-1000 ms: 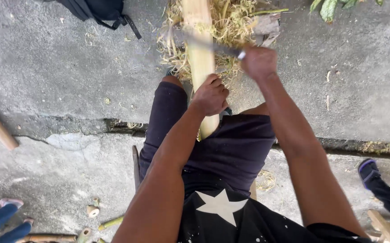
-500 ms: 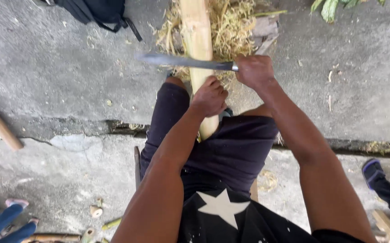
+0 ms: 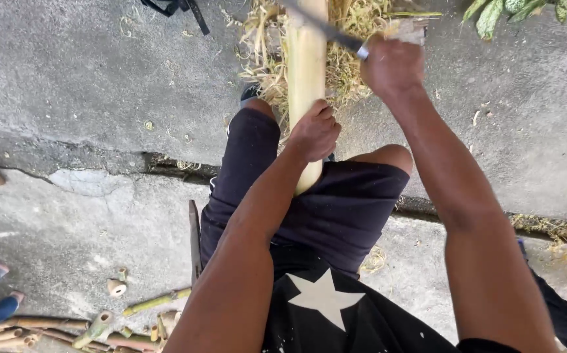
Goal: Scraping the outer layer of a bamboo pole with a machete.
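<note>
From my remote view, the pale yellow bamboo pole [image 3: 306,72] is cut off by the top edge, and its lower end is hidden behind the left hand [image 3: 315,131] and black shorts [image 3: 335,209]. The dark metal blade [image 3: 326,29] is motion-blurred, its tip out of frame. The right hand [image 3: 393,65] hides the handle.

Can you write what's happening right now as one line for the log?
left hand: grips pale peeled bamboo pole | right hand: holds long dark knife against pole | ground: straw-coloured shavings
</note>
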